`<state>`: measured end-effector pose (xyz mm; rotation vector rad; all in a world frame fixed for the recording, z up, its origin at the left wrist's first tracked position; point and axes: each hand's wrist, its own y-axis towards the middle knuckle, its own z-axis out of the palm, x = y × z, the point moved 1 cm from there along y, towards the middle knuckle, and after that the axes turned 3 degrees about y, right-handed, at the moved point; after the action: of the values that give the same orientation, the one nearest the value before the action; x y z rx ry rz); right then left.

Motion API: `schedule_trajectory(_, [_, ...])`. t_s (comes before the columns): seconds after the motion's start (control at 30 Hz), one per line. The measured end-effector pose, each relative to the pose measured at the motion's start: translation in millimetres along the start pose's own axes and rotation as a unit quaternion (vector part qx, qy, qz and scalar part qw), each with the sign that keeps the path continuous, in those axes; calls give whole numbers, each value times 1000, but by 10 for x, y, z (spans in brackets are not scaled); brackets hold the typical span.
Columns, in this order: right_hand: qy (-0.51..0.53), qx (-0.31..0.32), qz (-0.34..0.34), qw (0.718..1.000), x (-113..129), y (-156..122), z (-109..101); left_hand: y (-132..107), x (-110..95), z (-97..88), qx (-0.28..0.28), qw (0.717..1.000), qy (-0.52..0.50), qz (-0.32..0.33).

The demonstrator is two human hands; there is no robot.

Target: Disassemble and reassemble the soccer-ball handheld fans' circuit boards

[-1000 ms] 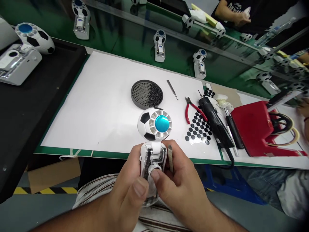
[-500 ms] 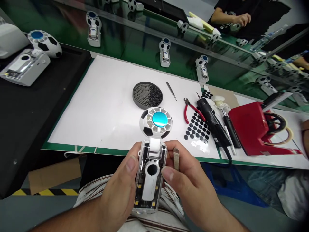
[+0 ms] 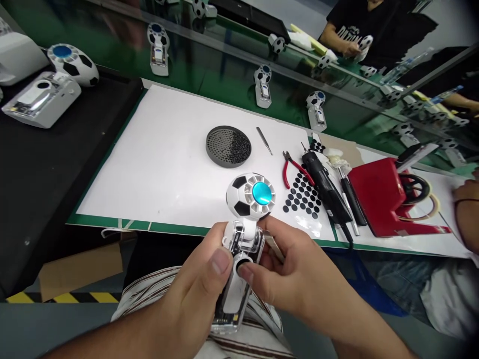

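In front of my lap, my left hand (image 3: 198, 286) is wrapped around the clear casing of a soccer-ball-headed device (image 3: 245, 199). Its white and black ball carries a shiny blue disc facing up and to the right. My right hand (image 3: 288, 269) is closed at the casing's right side, its thumb on the dark round spot of the white front panel. A flat metal strip (image 3: 275, 245), perhaps a tool's handle, is tucked between the right fingers; its other end is hidden.
On the white mat lie a dark round tray (image 3: 220, 147) of small black pieces, a slim metal tool (image 3: 264, 140), red-handled cutters (image 3: 287, 172), black dot stickers (image 3: 301, 197), a black electric screwdriver (image 3: 327, 187) and a red tape dispenser (image 3: 377, 199). Similar devices stand behind; a co-worker's hand (image 3: 352, 49) holds one.
The device's ball head has turned and tilted right, showing more of its left side. My right thumb has moved from the casing's edge onto the round spot. The metal strip now leans left.
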<state>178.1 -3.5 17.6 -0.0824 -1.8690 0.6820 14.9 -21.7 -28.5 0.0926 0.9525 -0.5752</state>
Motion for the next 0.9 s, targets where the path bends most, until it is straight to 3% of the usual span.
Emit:
schedule_trajectory(0.2, [41, -1, 7, 999, 19, 87, 47, 3, -52, -42, -15, 1000, 0, 3])
schedule_trajectory(0.33, [87, 50, 22, 995, 143, 38, 7, 27, -142, -55, 30, 998, -42, -24])
schedule_trajectory(0.47, [-113, 41, 47, 992, 380, -58, -45, 0, -175, -73, 50, 998, -28, -23])
schedule_trajectory(0.57, [-238, 14, 4, 971, 505, -90, -18, -52, -197, -80, 44, 999, 1, -9])
schedule_trajectory(0.77, [-283, -15, -107, 953, 473, -89, 117, -187, -320, -88, 27, 998, 60, -6])
schedule_trajectory(0.9, [-282, -14, -67, 957, 470, -78, 185, -262, -311, -141, 35, 998, 59, 5])
